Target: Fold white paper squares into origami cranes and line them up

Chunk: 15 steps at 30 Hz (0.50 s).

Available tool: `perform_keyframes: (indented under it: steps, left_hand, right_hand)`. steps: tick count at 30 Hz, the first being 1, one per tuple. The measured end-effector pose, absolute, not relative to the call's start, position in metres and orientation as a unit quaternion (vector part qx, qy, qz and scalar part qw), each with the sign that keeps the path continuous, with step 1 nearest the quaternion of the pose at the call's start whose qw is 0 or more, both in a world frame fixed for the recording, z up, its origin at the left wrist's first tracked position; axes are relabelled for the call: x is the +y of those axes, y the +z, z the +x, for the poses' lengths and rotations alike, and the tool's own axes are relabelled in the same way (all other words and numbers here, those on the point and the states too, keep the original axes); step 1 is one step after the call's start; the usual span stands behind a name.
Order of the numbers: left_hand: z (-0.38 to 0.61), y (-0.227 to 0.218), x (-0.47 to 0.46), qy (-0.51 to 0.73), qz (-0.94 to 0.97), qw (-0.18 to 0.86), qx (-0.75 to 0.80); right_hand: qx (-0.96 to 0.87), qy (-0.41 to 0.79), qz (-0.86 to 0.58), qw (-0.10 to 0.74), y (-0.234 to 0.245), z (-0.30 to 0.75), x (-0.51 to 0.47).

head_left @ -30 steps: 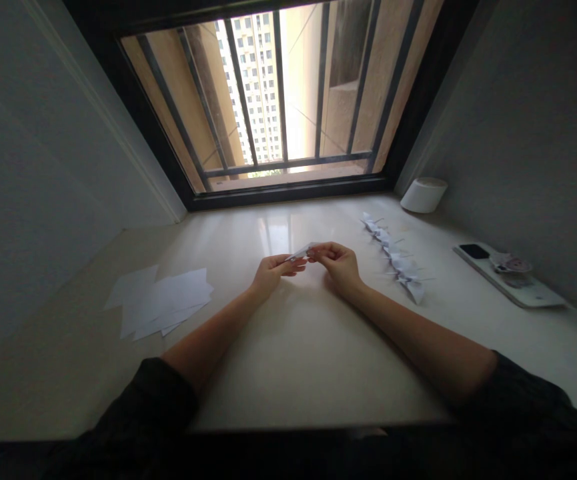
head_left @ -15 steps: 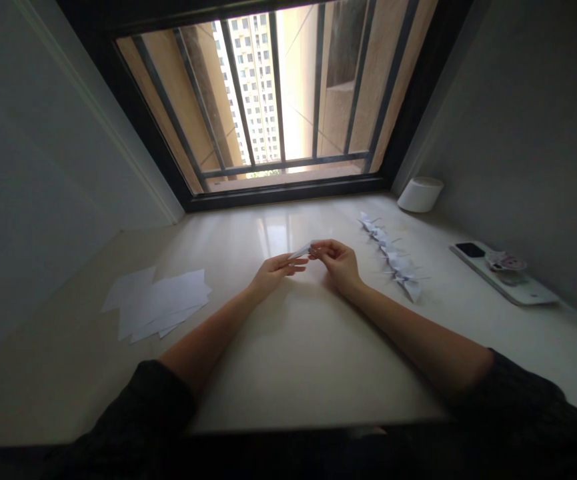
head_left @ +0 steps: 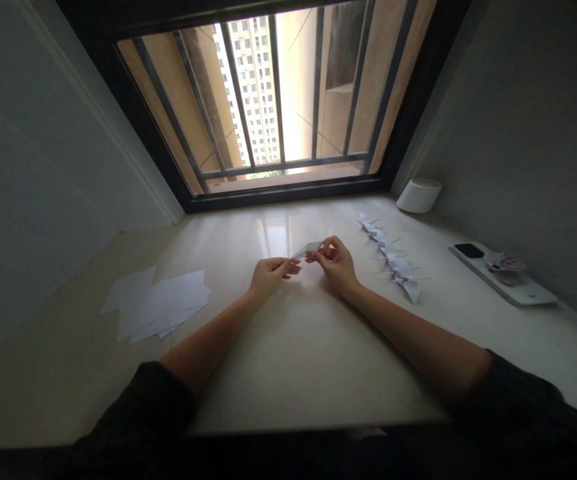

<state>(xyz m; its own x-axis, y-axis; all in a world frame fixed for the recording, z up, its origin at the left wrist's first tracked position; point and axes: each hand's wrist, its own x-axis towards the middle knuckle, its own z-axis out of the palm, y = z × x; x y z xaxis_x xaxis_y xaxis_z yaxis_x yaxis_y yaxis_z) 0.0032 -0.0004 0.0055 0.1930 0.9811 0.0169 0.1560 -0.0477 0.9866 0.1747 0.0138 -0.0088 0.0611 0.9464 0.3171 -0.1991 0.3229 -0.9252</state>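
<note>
Both hands meet over the middle of the pale counter (head_left: pixel 288 360). A small folded piece of white paper (head_left: pixel 308 249) is held between them. My left hand (head_left: pixel 269 275) pinches its near left end with thumb and fingers. My right hand (head_left: pixel 335 261) has its fingers curled round the paper's right end, a little higher than the left hand. The paper is lifted slightly off the counter.
A loose stack of white paper sheets (head_left: pixel 155 303) lies at the left. A row of several folded paper figures (head_left: pixel 392 261) runs along the right. Further right lie a phone (head_left: pixel 498 273) and a small round item; a white cylinder (head_left: pixel 419 195) stands by the barred window (head_left: pixel 278 100).
My right hand has lifted slightly and shifted its fingers on the paper, which now stands a bit higher. The left hand has barely moved.
</note>
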Motion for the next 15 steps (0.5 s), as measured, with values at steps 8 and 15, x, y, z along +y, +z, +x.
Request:
perform_keyframes:
  steps: [8,15]
  left_hand:
    - [0.0029,0.0057,-0.0008,0.429,0.596,0.491,0.468]
    - [0.0030,0.0050,-0.0030,0.394,0.646,0.471,0.454]
  right_hand:
    - [-0.493,0.494,-0.358,0.620,-0.0021,0.1727,0.0082]
    - [-0.514,0.504,-0.414,0.557,-0.0030,0.1746,0.0087]
